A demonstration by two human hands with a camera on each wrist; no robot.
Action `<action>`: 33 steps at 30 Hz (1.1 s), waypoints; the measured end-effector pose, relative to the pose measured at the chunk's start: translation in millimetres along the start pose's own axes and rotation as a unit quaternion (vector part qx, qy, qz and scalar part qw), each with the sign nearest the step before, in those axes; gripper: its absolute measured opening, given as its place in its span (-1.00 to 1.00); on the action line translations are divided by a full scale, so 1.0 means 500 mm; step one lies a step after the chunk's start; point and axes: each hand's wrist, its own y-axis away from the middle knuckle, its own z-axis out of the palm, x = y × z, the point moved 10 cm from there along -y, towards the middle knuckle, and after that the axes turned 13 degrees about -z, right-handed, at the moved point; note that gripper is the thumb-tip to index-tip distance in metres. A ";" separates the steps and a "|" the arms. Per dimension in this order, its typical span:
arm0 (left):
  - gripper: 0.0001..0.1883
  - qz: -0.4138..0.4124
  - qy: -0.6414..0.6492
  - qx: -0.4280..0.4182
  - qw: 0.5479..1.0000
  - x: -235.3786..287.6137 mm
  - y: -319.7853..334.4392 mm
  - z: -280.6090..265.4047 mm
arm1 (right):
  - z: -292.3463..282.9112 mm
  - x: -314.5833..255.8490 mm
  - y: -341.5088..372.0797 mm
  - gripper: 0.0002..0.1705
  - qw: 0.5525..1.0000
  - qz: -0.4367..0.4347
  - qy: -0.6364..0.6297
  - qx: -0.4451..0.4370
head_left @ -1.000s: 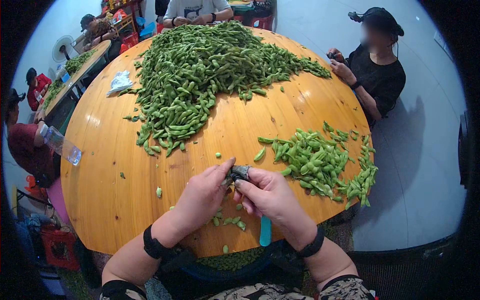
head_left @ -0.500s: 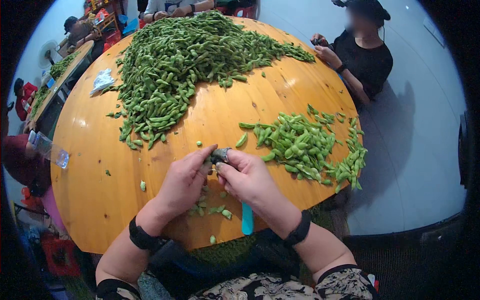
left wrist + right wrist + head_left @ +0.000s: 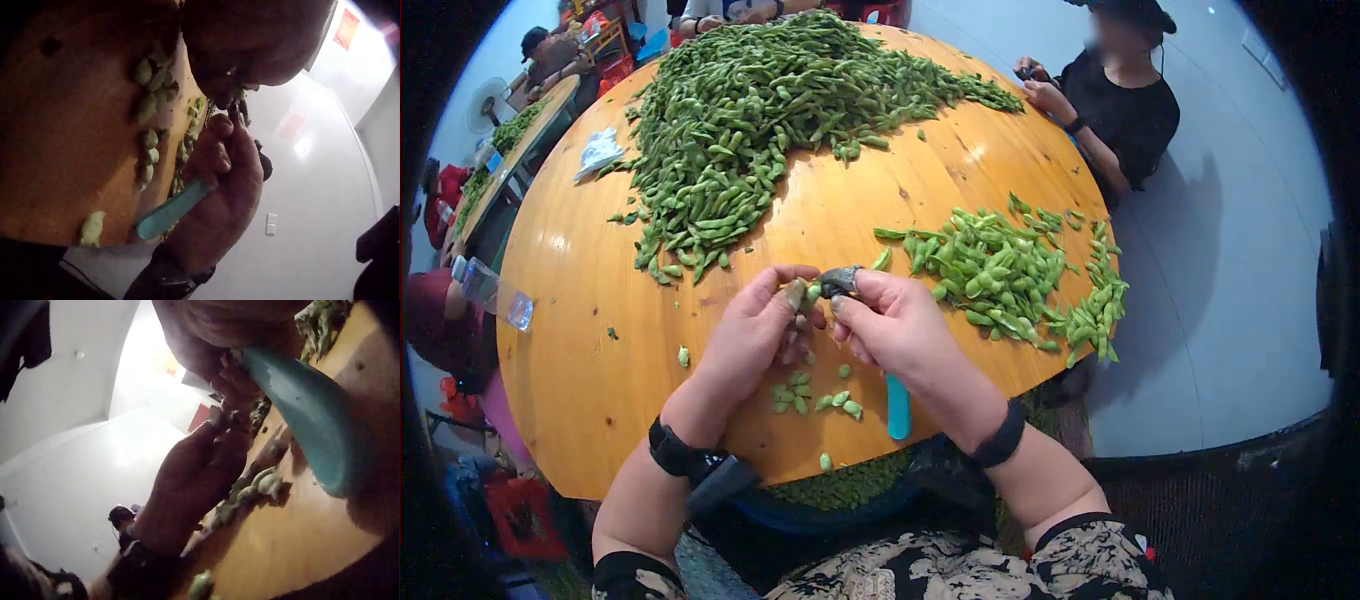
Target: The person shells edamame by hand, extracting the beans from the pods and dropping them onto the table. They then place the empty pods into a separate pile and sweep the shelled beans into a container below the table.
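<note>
My left hand (image 3: 755, 320) pinches a small green soybean pod (image 3: 813, 292) between thumb and fingers. Close beside it, my right hand (image 3: 900, 318) has a dark wrap (image 3: 840, 281) over the index fingertip, right at the pod. A tool with a flat teal handle (image 3: 898, 407) is gripped in the right palm; its handle sticks out toward me, and its working end is hidden by the fingers. The right wrist view shows the teal handle (image 3: 312, 419) large, below the hand. Several loose green beans (image 3: 792, 392) lie on the wooden table (image 3: 630, 420) beneath my hands.
A large mound of pods (image 3: 740, 130) covers the table's far side; a smaller heap (image 3: 990, 270) lies at right. A plastic bottle (image 3: 495, 290) lies at left, near crumpled white tissue (image 3: 599, 152). A tub of green beans (image 3: 840, 488) stands below the near edge. Other people sit around.
The head view has shifted, so the table appears farther up and left. My left thumb and fingers have turned, bringing the pinched pod into sight beside the dark wrap.
</note>
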 end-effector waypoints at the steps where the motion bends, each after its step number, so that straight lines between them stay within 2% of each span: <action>1: -0.76 0.002 0.002 0.004 1.000 0.002 0.001 -0.006 | -0.006 -0.013 -0.003 -0.86 0.998 -0.042 0.052 0.013; 4: -0.84 -0.013 -0.044 -0.042 0.998 0.005 0.007 0.008 | -0.001 -0.017 0.004 -0.85 0.996 -0.048 0.070 0.005; 8: -0.86 -0.037 -0.045 -0.018 0.998 -0.005 0.007 0.003 | 0.008 -0.014 0.006 -0.84 0.997 -0.042 0.064 -0.009; 10: -0.85 -0.039 -0.040 -0.018 0.998 -0.010 0.006 0.003 | 0.006 -0.003 0.012 -0.84 0.999 0.007 0.038 0.001; 13: -0.84 -0.034 -0.053 -0.017 0.998 -0.007 0.009 0.004 | 0.006 0.005 0.014 -0.84 0.999 0.030 0.025 -0.004; 18: -0.81 -0.027 -0.054 -0.017 0.998 -0.011 0.000 -0.004 | 0.001 0.013 0.007 -0.83 0.999 0.034 0.014 -0.003; 21: -0.87 -0.034 -0.036 -0.038 0.998 -0.003 0.007 0.010 | -0.007 0.009 0.002 -0.83 1.000 0.017 0.026 0.002; 24: -0.89 0.003 -0.059 -0.025 0.998 0.007 0.009 0.014 | -0.004 -0.011 0.004 -0.83 0.999 -0.019 0.050 0.007; 26: -0.84 0.093 -0.123 0.022 0.988 0.021 0.004 0.002 | -0.002 -0.017 0.006 -0.84 0.997 -0.039 0.060 0.009; 27: -0.84 0.095 -0.124 0.023 0.987 0.019 0.006 0.001 | -0.001 -0.012 0.007 -0.83 0.997 -0.042 0.070 0.003; 29: -0.89 0.140 -0.248 0.056 0.957 0.030 0.016 0.008 | 0.000 -0.012 0.006 -0.83 0.996 -0.047 0.080 -0.002; 30: -0.88 0.191 -0.293 0.082 0.933 0.049 0.031 0.014 | 0.001 -0.012 0.006 -0.82 0.996 -0.046 0.078 0.001; 33: -0.85 0.149 -0.256 0.078 0.952 0.040 0.027 0.001 | 0.002 -0.007 0.007 -0.82 0.998 -0.033 0.061 0.010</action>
